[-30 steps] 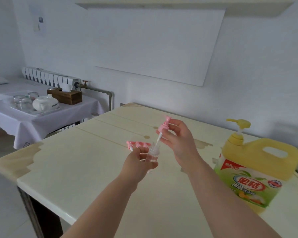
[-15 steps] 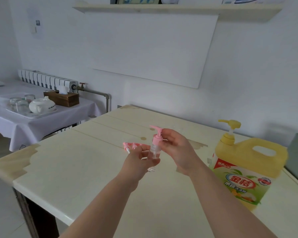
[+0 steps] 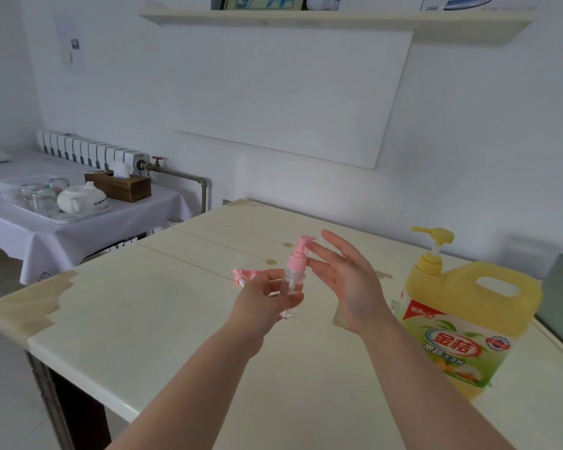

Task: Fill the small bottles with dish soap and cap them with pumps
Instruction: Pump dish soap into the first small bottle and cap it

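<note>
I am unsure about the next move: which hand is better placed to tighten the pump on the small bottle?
Right hand: open, free, beside the pump. Left hand is busy holding the bottle.

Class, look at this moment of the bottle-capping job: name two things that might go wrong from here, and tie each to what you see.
1. The pink pump sits on the small bottle, but the right hand is open beside it; if the collar is not screwed tight, soap may leak.
2. Only the left hand holds the bottle above the table, by the fingertips; it may slip or tip.
</note>
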### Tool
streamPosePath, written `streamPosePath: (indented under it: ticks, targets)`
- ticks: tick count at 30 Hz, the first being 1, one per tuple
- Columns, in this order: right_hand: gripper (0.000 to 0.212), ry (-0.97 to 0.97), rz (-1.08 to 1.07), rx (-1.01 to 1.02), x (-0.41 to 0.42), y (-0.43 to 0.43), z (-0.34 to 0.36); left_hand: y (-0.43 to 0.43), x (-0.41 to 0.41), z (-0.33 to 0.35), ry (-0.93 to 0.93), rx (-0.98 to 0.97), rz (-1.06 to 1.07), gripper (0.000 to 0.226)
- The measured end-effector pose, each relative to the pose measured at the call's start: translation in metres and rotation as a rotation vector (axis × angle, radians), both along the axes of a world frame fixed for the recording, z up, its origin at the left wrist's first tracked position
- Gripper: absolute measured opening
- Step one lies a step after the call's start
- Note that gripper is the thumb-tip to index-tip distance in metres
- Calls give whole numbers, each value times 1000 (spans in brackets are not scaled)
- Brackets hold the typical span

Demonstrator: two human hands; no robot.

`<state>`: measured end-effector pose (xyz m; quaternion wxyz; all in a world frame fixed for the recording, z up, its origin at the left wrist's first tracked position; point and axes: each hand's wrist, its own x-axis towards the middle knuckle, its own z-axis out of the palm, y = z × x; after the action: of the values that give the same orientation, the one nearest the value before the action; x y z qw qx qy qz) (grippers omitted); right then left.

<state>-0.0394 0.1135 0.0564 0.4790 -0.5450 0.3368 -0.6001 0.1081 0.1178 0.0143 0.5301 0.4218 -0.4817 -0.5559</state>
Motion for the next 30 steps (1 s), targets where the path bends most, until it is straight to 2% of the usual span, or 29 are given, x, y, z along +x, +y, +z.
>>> streamPosePath:
  ticks: [4,7,10,12,15,22,30]
  targets:
    - [21,28,-193,-32,-4,1,0,1,-2,1,0,-6,-3,31]
    - [25,58,-137,29,-1,1,0,2,-6,2,10,-13,-17,31]
    - [34,181,-68,67,1,2,0,3,-10,4,17,-10,-30,32]
    - [37,220,-90,64,0,4,0,4,-11,5,18,-13,-34,33]
    - [35,180,-147,42,-3,7,1,5,-13,5,14,-20,-34,33]
    - [31,230,-9,-5,-4,16,3,8,-17,7,34,-8,-49,30]
    - [24,168,-231,29,-14,14,-3,6,-16,6,37,-2,-39,33]
